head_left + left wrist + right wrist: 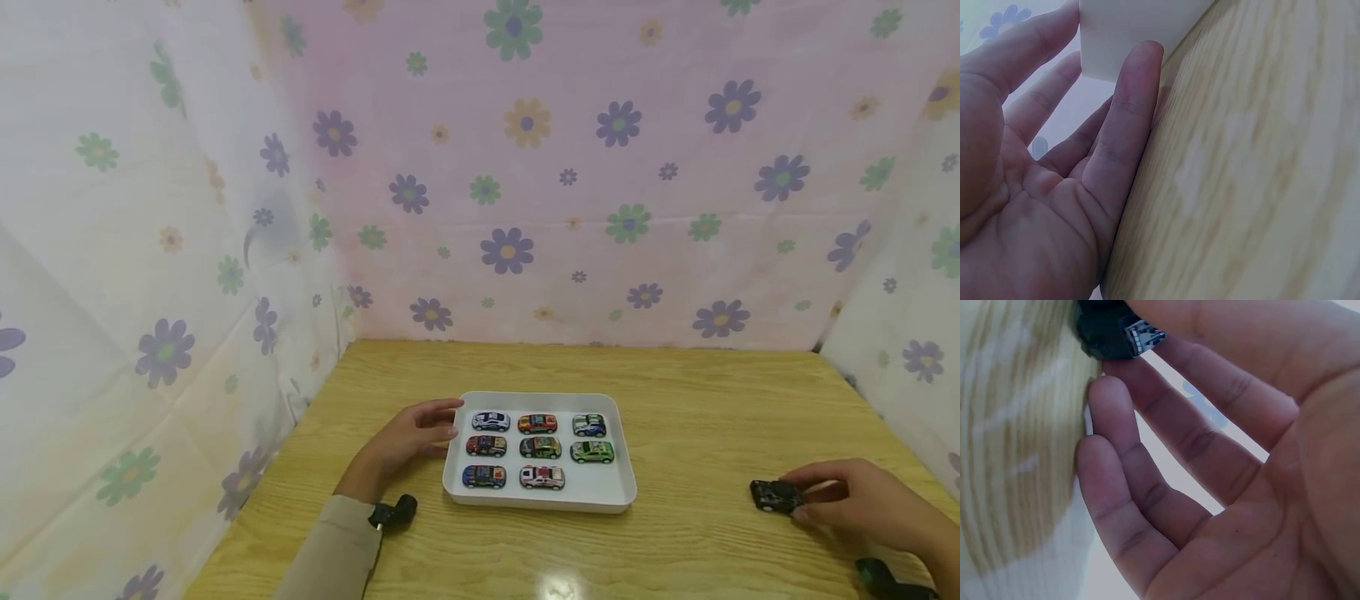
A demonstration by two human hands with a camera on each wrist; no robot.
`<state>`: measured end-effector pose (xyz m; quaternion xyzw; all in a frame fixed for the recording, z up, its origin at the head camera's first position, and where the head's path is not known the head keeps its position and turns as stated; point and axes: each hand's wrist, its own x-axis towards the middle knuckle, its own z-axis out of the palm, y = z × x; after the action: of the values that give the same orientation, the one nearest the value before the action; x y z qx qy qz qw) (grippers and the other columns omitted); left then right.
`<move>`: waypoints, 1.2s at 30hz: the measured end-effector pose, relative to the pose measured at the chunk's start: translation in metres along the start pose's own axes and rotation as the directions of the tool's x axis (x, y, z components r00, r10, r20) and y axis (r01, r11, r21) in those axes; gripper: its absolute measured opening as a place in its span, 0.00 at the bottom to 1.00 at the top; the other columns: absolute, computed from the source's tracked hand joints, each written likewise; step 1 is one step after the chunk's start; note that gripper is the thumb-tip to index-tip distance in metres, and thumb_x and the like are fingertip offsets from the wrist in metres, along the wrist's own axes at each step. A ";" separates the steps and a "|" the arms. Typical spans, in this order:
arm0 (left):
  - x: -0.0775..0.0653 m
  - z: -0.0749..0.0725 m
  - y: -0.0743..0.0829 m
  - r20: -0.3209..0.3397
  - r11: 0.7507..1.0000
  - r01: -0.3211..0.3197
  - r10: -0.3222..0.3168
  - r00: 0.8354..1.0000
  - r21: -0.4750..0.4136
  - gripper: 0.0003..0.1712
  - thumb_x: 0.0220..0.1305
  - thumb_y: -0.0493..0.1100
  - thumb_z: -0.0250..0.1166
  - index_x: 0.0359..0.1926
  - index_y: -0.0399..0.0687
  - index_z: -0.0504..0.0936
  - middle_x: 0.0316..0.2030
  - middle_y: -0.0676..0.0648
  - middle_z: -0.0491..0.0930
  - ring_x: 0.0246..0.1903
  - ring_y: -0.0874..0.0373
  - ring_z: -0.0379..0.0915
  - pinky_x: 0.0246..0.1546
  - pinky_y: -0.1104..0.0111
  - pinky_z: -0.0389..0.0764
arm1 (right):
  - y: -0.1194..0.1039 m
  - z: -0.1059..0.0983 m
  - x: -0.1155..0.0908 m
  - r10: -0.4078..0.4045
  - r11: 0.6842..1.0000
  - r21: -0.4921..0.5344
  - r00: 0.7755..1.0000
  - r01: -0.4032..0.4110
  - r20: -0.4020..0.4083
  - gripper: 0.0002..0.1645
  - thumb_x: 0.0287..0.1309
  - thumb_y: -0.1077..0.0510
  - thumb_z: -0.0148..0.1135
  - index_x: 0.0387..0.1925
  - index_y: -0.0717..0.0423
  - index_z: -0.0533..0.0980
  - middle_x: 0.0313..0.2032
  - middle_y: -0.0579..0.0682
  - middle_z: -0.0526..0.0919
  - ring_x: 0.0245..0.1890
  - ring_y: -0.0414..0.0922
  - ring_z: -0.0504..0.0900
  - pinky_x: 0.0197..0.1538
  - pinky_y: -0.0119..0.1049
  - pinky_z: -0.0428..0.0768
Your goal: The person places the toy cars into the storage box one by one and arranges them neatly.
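Observation:
A white tray (596, 487) holds several small toy cars in rows, among them a green car (592, 452) at the right and a red-and-white car (542, 477) at the front. At the tray's left side, my left hand (408, 435) has its fingertips on the wall, fingers loosely extended. The left wrist view shows the pale tray corner (1129, 37) against those fingers. Far to the right of the tray, my right hand (862, 504) pinches a black toy car (772, 497) between thumb and fingers, low over the table. Its remaining fingers curl loosely below the car in the right wrist view.
A wood-grain table (697, 417) carries everything. Flowered cloth (562, 208) encloses the back and both sides. A black wrist device (393, 511) sits on the left wrist, another (888, 579) on the right.

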<state>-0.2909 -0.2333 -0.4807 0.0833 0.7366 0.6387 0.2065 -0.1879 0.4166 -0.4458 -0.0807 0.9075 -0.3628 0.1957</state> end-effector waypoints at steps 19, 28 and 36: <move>0.001 0.002 0.000 0.009 1.000 -0.008 0.008 1.000 -0.013 0.34 0.68 0.45 0.71 0.73 0.56 0.73 0.71 0.43 0.71 0.64 0.47 0.76 0.55 0.56 0.86 | 0.002 0.004 0.000 0.027 0.999 0.037 1.000 -0.027 -0.013 0.35 0.64 0.51 0.71 0.64 0.69 0.75 0.61 0.76 0.75 0.50 0.62 0.86 0.43 0.44 0.89; 0.002 -0.001 0.001 0.016 1.000 -0.015 0.015 1.000 -0.016 0.33 0.69 0.45 0.70 0.73 0.56 0.73 0.72 0.44 0.70 0.65 0.47 0.75 0.56 0.56 0.86 | -0.001 0.005 -0.001 0.011 1.000 0.020 0.999 -0.011 -0.031 0.33 0.66 0.51 0.70 0.64 0.68 0.76 0.61 0.77 0.76 0.49 0.61 0.87 0.42 0.45 0.89; 0.000 -0.001 -0.001 0.003 1.000 -0.005 0.005 1.000 -0.014 0.34 0.67 0.47 0.72 0.72 0.58 0.74 0.71 0.45 0.71 0.64 0.47 0.76 0.56 0.56 0.86 | -0.002 0.006 0.000 0.027 0.999 0.018 0.999 -0.026 -0.041 0.32 0.65 0.50 0.70 0.63 0.67 0.77 0.61 0.77 0.75 0.49 0.62 0.87 0.43 0.47 0.89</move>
<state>-0.2911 -0.2346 -0.4815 0.0843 0.7315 0.6443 0.2065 -0.1852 0.4113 -0.4479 -0.0592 0.9092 -0.3697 0.1823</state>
